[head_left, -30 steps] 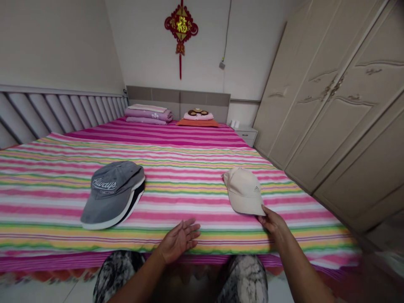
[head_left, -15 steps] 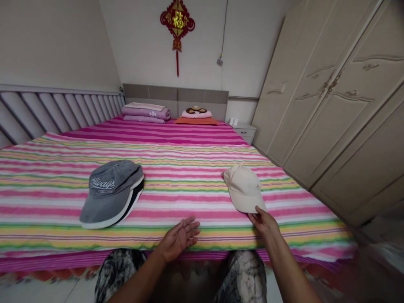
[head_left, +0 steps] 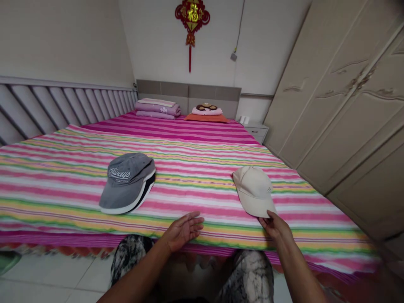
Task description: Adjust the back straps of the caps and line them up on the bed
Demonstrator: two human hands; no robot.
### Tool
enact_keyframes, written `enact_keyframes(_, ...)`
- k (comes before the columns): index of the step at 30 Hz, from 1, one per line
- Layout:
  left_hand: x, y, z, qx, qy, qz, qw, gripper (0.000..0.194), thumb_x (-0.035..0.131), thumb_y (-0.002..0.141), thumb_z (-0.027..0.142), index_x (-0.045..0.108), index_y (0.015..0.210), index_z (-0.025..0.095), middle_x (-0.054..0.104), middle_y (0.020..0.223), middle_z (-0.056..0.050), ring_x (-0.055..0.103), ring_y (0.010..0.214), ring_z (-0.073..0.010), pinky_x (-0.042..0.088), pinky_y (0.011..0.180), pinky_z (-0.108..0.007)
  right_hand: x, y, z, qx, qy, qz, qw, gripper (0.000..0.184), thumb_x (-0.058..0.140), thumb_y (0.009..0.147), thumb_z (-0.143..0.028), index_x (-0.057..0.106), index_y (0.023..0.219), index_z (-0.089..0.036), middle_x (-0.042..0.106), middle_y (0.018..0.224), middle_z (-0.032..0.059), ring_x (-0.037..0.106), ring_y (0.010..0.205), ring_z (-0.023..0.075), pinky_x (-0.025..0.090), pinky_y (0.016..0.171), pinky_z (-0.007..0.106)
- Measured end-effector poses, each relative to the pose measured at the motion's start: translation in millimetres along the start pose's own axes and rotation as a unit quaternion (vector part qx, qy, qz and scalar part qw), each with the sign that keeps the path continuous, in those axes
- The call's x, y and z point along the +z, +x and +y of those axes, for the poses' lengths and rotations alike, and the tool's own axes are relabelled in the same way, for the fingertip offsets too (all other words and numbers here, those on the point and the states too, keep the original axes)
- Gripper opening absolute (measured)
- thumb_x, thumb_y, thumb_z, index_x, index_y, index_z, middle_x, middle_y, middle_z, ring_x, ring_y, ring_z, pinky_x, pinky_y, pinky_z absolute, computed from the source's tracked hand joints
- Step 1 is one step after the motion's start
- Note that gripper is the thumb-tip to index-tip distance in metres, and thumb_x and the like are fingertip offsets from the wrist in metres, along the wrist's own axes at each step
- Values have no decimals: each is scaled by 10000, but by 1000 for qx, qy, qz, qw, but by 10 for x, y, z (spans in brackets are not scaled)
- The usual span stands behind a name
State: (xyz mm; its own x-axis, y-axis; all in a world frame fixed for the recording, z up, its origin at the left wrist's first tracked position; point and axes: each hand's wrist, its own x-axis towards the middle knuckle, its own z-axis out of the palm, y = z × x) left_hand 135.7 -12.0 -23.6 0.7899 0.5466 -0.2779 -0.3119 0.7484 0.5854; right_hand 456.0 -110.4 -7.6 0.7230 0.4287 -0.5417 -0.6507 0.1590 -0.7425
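Note:
A cream cap [head_left: 255, 190] lies on the striped bedsheet [head_left: 195, 168], brim toward me. My right hand [head_left: 277, 226] pinches the tip of that brim at the bed's near edge. My left hand [head_left: 184, 229] hovers open, palm up, over the near edge of the bed and holds nothing. To the left, a grey cap [head_left: 128, 179] with white lettering sits stacked on other caps, with a white and a black brim showing beneath it.
Folded pink bedding [head_left: 157, 108] and a small pillow [head_left: 206, 114] lie by the headboard. A tall cream wardrobe [head_left: 344, 105] runs along the right. A white nightstand [head_left: 257, 131] stands in the far corner. My patterned trousers [head_left: 249, 275] touch the bed's front.
The view has swung a little to the left, so everything sits further right in frame. My right hand stays on the cream cap's brim; my left hand stays open.

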Motion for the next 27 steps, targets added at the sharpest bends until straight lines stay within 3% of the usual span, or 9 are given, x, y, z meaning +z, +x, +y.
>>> enact_keyframes(6,-170,-202,233,60,-37,41,997,269,483,830,258,581,1049,135,646,987,-108,619,841,-173,442,737,-290,4,-45,-16,2,-12,7,1000,189,514,712,9,499,707,-180,562,521,-56,526,420,85,520,427,194)
enact_keyframes(12,-437,-539,519,153,-91,103,979,232,450,845,210,576,1017,120,668,902,-87,631,810,-162,469,702,-276,20,-351,114,42,-33,-13,998,212,410,765,-18,519,707,-190,599,545,-17,591,457,110,535,423,185)
enact_keyframes(18,-585,-850,812,259,-124,210,935,174,477,808,133,589,938,110,677,779,-77,643,705,-140,497,646,-257,-1,-748,702,130,-87,-90,984,132,575,643,-77,555,726,-178,663,630,29,649,563,161,566,494,240)
enact_keyframes(23,-620,-973,958,286,-155,377,867,85,497,792,116,568,747,101,625,576,-43,601,485,-115,490,497,-226,76,-1084,1268,162,-168,-209,950,353,765,498,-184,593,806,-168,685,675,13,638,565,128,549,521,201)
enact_keyframes(27,-674,-1030,997,322,-164,448,818,96,502,795,108,512,703,136,589,541,0,577,441,-89,486,478,-200,168,-1272,1498,185,-198,-252,929,376,797,480,-236,597,790,-160,671,611,-3,620,521,110,522,483,185)
